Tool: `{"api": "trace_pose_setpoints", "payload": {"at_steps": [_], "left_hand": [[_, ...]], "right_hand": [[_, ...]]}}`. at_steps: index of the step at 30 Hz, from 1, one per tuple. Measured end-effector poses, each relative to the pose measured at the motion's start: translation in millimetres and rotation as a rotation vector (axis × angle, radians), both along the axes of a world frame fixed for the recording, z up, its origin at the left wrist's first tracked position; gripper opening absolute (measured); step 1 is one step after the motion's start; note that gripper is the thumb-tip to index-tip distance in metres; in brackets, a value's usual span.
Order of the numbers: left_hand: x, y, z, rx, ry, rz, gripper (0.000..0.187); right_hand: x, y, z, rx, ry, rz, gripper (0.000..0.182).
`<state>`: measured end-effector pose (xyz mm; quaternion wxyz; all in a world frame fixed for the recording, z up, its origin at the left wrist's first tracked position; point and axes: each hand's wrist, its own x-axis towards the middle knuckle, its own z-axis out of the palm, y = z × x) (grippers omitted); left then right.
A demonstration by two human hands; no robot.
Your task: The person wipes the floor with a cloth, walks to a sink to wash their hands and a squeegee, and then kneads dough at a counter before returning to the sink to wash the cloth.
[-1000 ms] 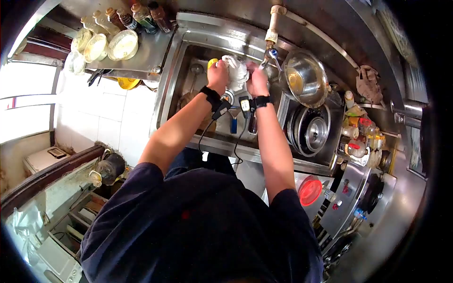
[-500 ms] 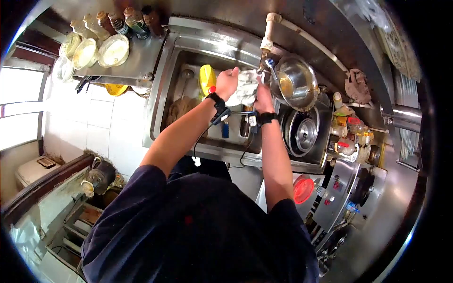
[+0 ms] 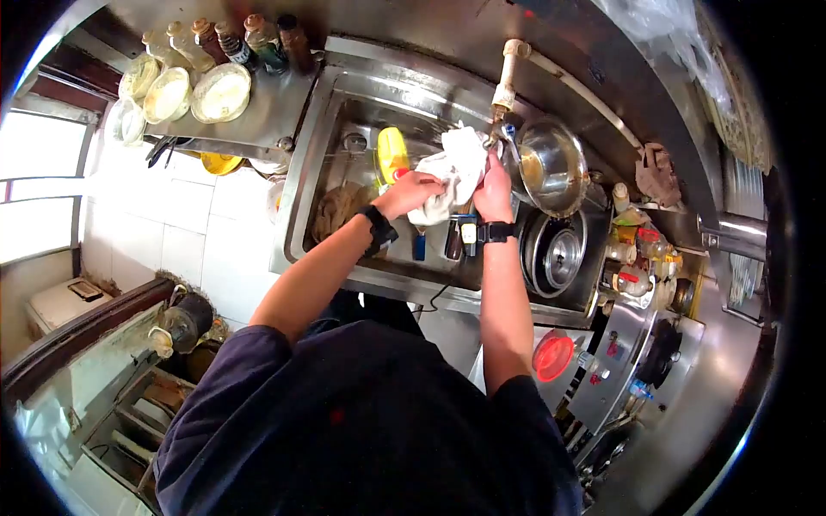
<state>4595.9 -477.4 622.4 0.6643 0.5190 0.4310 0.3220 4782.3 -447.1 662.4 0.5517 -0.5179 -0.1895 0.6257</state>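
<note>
Over the steel sink [image 3: 303, 185], both hands work one white cloth [image 3: 456, 168]. The left hand [image 3: 411, 191] is closed on the cloth's lower, near end. The right hand [image 3: 495, 191] is clamped on its right side, just below the tap [image 3: 503, 82]. The cloth hangs bunched between the two hands, above the basin, with its upper fold close to the tap outlet.

A yellow bottle [image 3: 391, 155] stands in the basin just left of the left hand. A brownish mass lies on the basin floor further left; what it is cannot be told. A steel bowl [image 3: 549, 163] sits tilted just right of the right hand, above a stack of round metal dishes [image 3: 559, 249]. Sauce bottles [image 3: 249, 39] and lidded tubs [image 3: 191, 90] stand on the far left shelf, well apart from the hands.

Risks, as judged from this position:
- Cloth slip. A wet cloth held only at two points may drop into the basin if either grip loosens.
- Bowl strike. The right hand and wrist are near the tilted bowl; a sideways pull could knock it onto the dishes.
- Bottle tip. A leftward swing of the left hand could topple the yellow bottle.
- Splash. Wringing near the outlet could throw water over the sink edge.
</note>
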Motion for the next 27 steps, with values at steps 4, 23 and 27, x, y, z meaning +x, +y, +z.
{"api": "trace_pose_setpoints", "payload": {"at_steps": [4,23,27], "left_hand": [[11.4,24.2,15.9,0.105,0.287,0.176,0.041],[63.7,40.4,39.3,-0.213,-0.359,0.322,0.028],[61.5,37.7,49.7,-0.238,-0.327,0.26,0.028]], "right_hand": [[1.5,3.1,-1.4,-0.025,0.077,-0.013,0.027],[15.1,7.7,-13.4,0.083,-0.251,0.019,0.01],[11.7,3.1,-6.9,0.132,-0.304,0.229,0.02]]}}
